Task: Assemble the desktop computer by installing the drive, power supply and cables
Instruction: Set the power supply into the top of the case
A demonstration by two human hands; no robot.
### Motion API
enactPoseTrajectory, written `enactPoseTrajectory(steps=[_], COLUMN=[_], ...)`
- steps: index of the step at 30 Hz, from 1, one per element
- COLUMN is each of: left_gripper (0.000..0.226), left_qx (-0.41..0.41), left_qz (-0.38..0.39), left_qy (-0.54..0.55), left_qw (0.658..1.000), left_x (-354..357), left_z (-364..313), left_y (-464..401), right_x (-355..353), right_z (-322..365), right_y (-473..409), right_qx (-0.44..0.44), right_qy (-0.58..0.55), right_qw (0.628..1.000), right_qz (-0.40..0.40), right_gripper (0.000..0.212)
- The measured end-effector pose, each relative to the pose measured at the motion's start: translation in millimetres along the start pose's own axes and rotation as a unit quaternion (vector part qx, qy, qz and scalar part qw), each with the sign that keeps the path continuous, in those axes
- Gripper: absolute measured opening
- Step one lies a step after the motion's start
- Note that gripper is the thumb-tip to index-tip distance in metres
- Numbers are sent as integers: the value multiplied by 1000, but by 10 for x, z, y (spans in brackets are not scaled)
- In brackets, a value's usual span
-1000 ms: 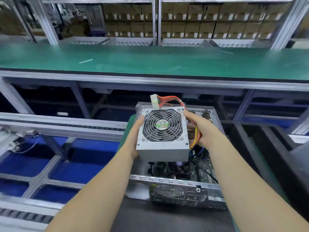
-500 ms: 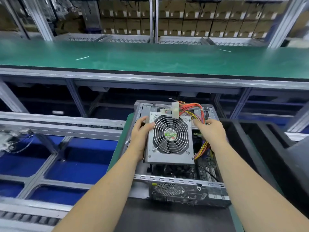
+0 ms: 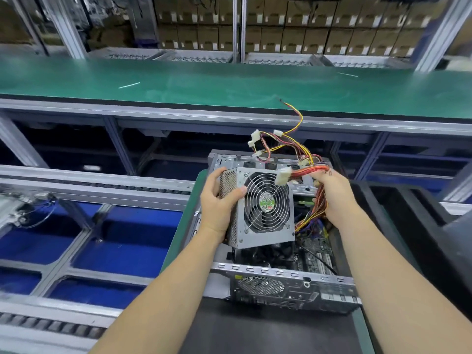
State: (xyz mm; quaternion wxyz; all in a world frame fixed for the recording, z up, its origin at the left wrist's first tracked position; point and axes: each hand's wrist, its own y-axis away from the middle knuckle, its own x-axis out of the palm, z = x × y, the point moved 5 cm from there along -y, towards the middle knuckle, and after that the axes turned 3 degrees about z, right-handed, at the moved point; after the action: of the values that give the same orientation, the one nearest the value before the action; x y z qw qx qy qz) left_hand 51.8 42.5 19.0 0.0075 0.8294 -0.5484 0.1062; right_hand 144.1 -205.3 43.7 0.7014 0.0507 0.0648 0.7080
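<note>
Long green-matted workbench (image 3: 229, 83) spans the far side, aluminium-framed. Two thin white strips lie on it: one (image 3: 129, 85) toward the left end, one (image 3: 347, 74) toward the right end near the back edge. Behind the back edge, grey perforated metal trays (image 3: 196, 56) sit in a row, with stacked brown cardboard boxes (image 3: 319, 26) on the racking above them. Lower left: grey roller conveyor rails (image 3: 97, 185) over blue plastic bins (image 3: 122, 241). Black foam tray (image 3: 419, 213) at the right edge.
</note>
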Motion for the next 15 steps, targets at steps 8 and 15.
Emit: enactPoseTrajectory(steps=[8, 15], left_gripper=[74, 93], left_qx=[107, 119], left_qz=[25, 8], left_qy=[-101, -128], left_qw=[989, 985], left_x=[138, 56], left_z=[-205, -284], left_y=[39, 69], right_x=[137, 31], right_z=[59, -245], right_y=[10, 8], right_qx=[-45, 86], right_qy=[175, -119], right_qw=[979, 989], right_qz=[-90, -25], right_gripper=[26, 44])
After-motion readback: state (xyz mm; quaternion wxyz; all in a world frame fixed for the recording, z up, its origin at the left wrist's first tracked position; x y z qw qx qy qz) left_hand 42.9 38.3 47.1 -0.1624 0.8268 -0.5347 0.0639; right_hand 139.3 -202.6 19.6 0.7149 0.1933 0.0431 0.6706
